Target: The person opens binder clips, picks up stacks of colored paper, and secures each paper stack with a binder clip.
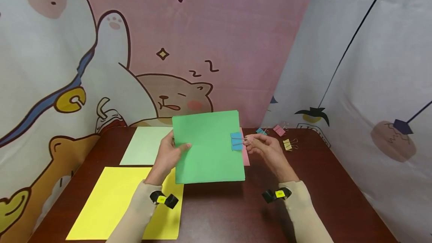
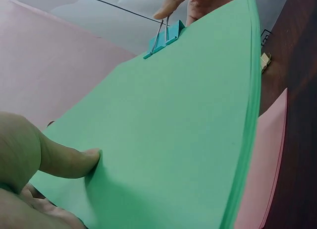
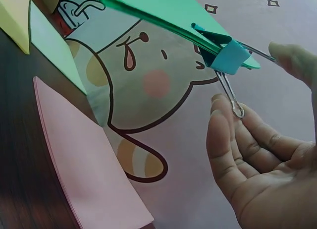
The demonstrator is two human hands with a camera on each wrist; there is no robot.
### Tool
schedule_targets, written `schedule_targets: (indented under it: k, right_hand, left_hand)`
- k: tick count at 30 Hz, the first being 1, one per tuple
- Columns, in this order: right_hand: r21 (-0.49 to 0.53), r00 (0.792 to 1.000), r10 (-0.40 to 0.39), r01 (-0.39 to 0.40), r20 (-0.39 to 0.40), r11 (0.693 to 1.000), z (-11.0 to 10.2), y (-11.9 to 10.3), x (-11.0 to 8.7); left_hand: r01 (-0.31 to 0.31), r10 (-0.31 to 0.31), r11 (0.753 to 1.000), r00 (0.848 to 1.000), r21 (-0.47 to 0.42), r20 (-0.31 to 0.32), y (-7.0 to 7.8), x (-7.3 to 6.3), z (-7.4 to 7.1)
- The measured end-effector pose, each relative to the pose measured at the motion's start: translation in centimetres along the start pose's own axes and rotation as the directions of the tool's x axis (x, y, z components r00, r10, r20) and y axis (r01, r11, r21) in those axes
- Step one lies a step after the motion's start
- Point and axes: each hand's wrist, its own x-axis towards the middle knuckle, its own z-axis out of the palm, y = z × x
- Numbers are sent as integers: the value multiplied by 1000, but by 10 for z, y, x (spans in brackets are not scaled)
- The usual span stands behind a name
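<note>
A stack of green paper (image 1: 206,160) is held up above the table, its broad face toward me. My left hand (image 1: 168,156) grips its left edge, with the thumb (image 2: 74,162) pressed on the front face and the other fingers mostly hidden behind. A blue binder clip (image 1: 236,141) sits over the stack's right edge. My right hand (image 1: 268,151) has hold of the clip by its wire handles. In the right wrist view, the clip body (image 3: 232,56) straddles the sheets, the thumb meets one handle and the fingertips meet the other.
Yellow paper (image 1: 118,198) lies at the front left of the dark table (image 1: 216,216), with pale green paper (image 1: 143,147) behind it. Pink paper (image 3: 89,159) lies beyond the green stack. Blue (image 1: 261,131), pink (image 1: 279,130) and yellow (image 1: 287,145) binder clips lie at the back right, near the curtain.
</note>
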Motion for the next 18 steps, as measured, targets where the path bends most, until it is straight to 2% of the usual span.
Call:
schedule_targets:
  k: [6, 12, 18]
  right_hand:
    - [-148, 998, 46, -53, -51, 988, -2, -1, -1]
    - [-279, 987, 117, -143, -107, 950, -3, 0, -3]
    - [-373, 980, 156, -190, -121, 908, -7, 4, -7]
  left_hand:
    - [31, -31, 1000, 999, 0, 40, -3, -2, 0]
    - [61, -63, 998, 993, 19, 101, -8, -3, 2]
    - [73, -77, 997, 990, 38, 119, -17, -7, 7]
